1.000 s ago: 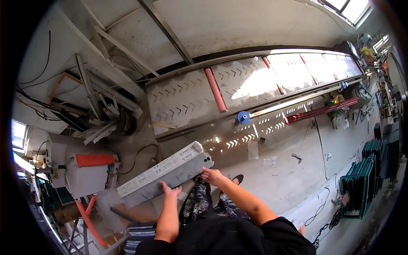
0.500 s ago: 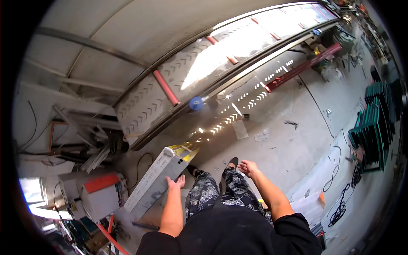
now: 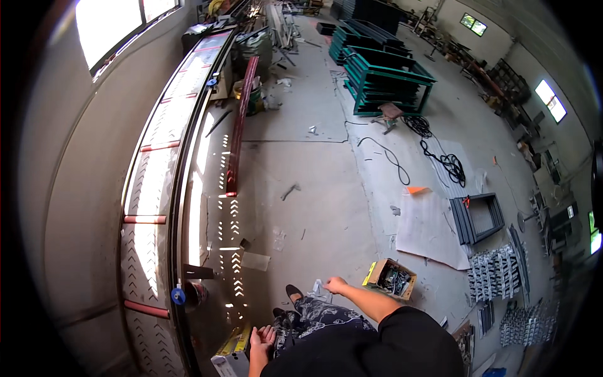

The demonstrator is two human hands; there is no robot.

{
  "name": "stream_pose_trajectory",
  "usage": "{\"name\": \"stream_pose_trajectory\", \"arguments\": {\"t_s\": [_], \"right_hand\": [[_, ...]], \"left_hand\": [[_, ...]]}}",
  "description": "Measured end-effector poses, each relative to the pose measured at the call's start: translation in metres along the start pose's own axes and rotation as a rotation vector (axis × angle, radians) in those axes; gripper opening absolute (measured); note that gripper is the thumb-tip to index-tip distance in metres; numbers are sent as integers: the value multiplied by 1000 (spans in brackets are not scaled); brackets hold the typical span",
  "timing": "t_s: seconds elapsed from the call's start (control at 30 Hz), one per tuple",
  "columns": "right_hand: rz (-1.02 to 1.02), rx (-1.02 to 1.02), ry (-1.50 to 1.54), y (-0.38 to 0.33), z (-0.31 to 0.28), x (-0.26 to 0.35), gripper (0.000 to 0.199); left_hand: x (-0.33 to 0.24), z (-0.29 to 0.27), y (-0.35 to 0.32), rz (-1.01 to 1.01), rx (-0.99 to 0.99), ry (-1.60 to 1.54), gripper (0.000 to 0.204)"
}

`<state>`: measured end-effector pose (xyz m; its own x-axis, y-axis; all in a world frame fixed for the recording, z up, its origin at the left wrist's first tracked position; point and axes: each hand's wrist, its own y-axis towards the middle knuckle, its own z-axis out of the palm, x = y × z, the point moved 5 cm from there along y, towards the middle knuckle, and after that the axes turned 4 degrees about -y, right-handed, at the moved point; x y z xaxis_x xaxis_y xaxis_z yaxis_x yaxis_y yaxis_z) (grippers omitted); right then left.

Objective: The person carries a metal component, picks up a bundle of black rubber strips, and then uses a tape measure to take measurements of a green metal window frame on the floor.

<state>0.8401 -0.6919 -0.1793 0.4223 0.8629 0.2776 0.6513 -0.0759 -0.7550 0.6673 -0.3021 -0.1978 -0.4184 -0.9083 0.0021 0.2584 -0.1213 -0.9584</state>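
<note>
My left hand (image 3: 262, 335) hangs low at my left side, palm turned up, with its fingers loosely bent and apart and nothing in them. Right beside it stands a grey-white box-shaped piece with yellow markings (image 3: 233, 350), apart from the hand as far as I can see. My right hand (image 3: 335, 285) reaches forward over my leg, its fingers curled in; no object shows in it. A cardboard box (image 3: 407, 288) full of small metal parts sits on the floor to the right of that hand. Crumpled clear plastic (image 3: 317, 290) lies near my feet.
Along the left wall runs a long conveyor-like bench with red rollers (image 3: 146, 219). A red metal beam (image 3: 240, 132) lies on the floor ahead. Farther off are stacked green frames (image 3: 383, 75), black cable (image 3: 449, 164), a white sheet (image 3: 429, 226), a grey frame (image 3: 487, 217) and stacked metal pieces (image 3: 494, 274).
My view has swung to the right, bringing the cardboard box and the hall into sight. My right hand has curled in more. My left hand stays low near the yellow-marked piece.
</note>
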Motion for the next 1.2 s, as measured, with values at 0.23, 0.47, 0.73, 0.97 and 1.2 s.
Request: {"name": "stream_pose_trajectory", "arguments": {"t_s": [0.23, 0.47, 0.73, 0.97, 1.2], "right_hand": [[244, -43, 112, -62, 39, -86, 49], [596, -168, 315, -18, 54, -191, 53], [362, -178, 412, 47, -73, -279, 40], [392, -221, 1363, 74, -201, -329, 22], [541, -197, 1647, 136, -265, -388, 24]], "left_hand": [[-63, 4, 55, -14, -59, 191, 39], [-72, 113, 30, -45, 135, 679, 19], [39, 328, 161, -72, 66, 742, 24], [226, 620, 118, 277, 448, 1522, 28], [258, 738, 185, 170, 256, 1589, 27]]}}
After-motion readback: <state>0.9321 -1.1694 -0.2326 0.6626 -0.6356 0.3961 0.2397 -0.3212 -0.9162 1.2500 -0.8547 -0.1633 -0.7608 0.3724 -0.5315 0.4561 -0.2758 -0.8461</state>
